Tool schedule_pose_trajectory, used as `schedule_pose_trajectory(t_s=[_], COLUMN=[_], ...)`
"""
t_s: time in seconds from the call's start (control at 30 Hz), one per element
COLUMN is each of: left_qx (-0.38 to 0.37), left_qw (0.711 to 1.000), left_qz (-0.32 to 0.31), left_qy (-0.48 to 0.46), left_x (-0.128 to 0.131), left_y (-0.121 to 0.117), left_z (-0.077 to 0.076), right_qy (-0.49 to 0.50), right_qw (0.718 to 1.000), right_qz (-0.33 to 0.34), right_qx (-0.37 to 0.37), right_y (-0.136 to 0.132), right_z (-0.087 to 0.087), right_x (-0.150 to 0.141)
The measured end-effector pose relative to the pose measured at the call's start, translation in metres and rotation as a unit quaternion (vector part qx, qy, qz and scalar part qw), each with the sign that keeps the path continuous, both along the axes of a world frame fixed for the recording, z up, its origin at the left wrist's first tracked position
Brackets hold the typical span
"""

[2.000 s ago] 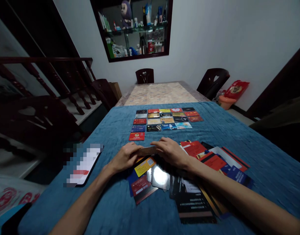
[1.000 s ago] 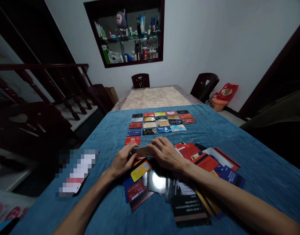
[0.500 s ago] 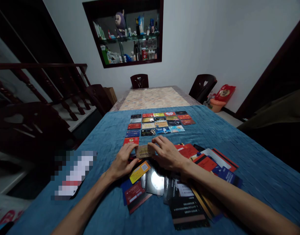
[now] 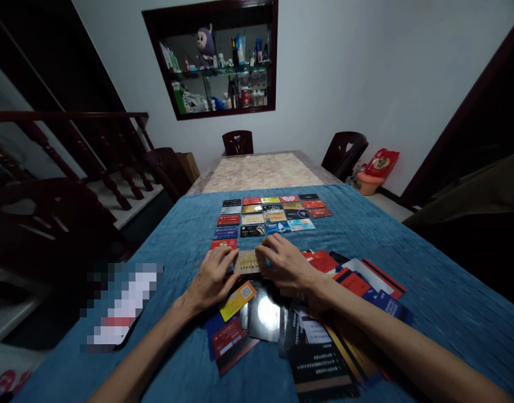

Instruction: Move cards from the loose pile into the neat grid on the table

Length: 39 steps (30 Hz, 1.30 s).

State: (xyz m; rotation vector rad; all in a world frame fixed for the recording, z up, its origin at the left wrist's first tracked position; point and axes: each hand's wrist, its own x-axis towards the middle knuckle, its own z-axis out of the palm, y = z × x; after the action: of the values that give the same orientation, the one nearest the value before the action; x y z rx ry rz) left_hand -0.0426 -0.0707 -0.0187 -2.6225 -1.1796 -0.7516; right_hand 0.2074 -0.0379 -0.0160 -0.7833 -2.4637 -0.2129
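Both my hands pinch one beige card by its short ends, just above the blue cloth. My left hand grips its left end, my right hand its right end. Beyond the card lies a neat grid of cards in rows, with a single red card starting the nearest row at the left. Under and around my wrists spreads a loose pile of cards, among them a yellow card and red ones.
A blurred flat object lies on the cloth at the left. Past the cloth the bare marbled tabletop runs to two dark chairs. A stair railing stands left; a wall cabinet hangs behind.
The beige card has tilted from nearly edge-on to face up between my hands. Both hands have edged slightly forward towards the grid.
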Motion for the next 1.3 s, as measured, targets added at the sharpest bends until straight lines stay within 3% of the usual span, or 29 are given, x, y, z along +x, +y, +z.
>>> schedule_pose_trajectory(t_s=[0.4, 0.7, 1.03, 1.3], left_qx=[-0.052, -0.078, -0.094, -0.132], left_qw=[0.997, 0.993, 0.981, 0.974], left_qz=[-0.005, 0.024, 0.08, 0.097], left_qy=[0.061, 0.088, 0.15, 0.157], left_x=[0.01, 0.021, 0.03, 0.035], left_y=[0.029, 0.074, 0.134, 0.167], left_z=[0.027, 0.039, 0.039, 0.033], right_qy=[0.018, 0.042, 0.0, -0.052], right_qw=[0.999, 0.998, 0.992, 0.979], right_qz=[-0.013, -0.009, -0.078, -0.141], right_qx=[-0.024, -0.048, -0.101, -0.139], right_y=[0.019, 0.065, 0.122, 0.15], right_z=[0.001, 0.006, 0.008, 0.004], right_x=[0.008, 0.015, 0.012, 0.003])
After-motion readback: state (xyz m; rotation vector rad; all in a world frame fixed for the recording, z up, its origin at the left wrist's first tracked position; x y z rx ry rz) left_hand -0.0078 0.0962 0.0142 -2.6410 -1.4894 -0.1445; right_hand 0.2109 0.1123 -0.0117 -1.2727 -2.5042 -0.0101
